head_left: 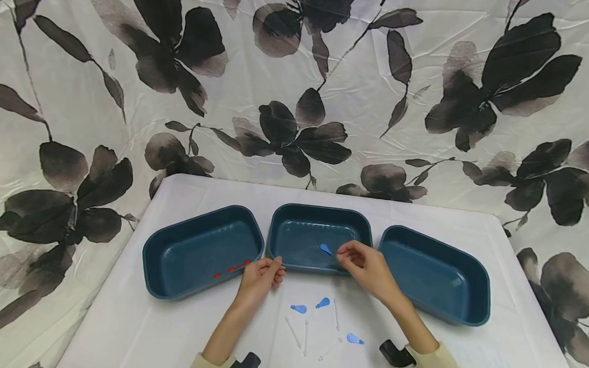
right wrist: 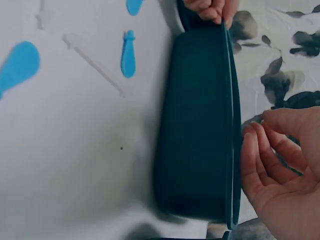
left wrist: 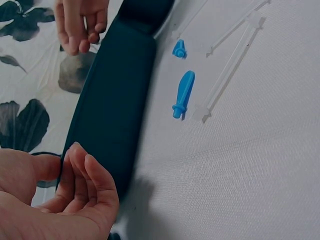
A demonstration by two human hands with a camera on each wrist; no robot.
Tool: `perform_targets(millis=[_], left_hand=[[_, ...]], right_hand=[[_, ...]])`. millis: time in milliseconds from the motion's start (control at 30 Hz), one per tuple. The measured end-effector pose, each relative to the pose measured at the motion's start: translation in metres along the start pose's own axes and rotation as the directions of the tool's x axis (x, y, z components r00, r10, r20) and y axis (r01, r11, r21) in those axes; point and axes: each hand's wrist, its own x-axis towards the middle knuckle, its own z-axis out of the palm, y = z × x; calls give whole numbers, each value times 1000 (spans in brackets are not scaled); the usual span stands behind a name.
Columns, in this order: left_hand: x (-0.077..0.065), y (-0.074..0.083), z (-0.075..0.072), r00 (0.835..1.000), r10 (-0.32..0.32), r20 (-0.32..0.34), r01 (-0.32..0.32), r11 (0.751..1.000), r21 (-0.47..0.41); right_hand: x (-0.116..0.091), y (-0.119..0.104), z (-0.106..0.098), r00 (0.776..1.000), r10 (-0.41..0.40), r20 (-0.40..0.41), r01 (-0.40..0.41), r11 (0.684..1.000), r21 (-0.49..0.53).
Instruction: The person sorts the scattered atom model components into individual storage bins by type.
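Observation:
My left hand (head_left: 261, 278) pinches the near-left rim of the middle dark teal bin (head_left: 315, 270), thumb and fingers on either side of the rim in the left wrist view. Over the right part of that bin is my right hand (head_left: 367, 267), its fingers loosely bent with thumb close to the fingertips and nothing visible between them. A small blue teardrop-shaped piece (head_left: 325, 249) shows just left of those fingertips, apart from them and against the bin's inside. On the table in front are three similar pieces, one a blue piece (left wrist: 184, 94) with a small collared stem.
Several thin translucent rods (head_left: 306, 338) lie among the blue pieces. The left bin (head_left: 190, 259) has small red pieces (head_left: 231, 269) along its near wall. A right bin (head_left: 439, 275) stands angled beside the middle one. Floral cloth (head_left: 287, 133) hangs behind the white table (head_left: 132, 325).

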Motion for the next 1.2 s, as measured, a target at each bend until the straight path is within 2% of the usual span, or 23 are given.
perform_targets(millis=[400,667,1067,1200], left_hand=[[0,0,-4,1000,8,-8,-8,1000,-4],[1,0,-4,1000,9,-8,-9,1000,1],[1,-2,-4,1000,18,9,-18,1000,6],[1,-1,-3,1000,10,4,-10,1000,2]], right_hand=[[-18,-3,11,995,-89,54,86,994,65],[-27,0,22,978,-175,111,164,982,98],[-43,14,40,961,-232,153,216,970,113],[-46,18,45,963,-198,180,190,980,65]])
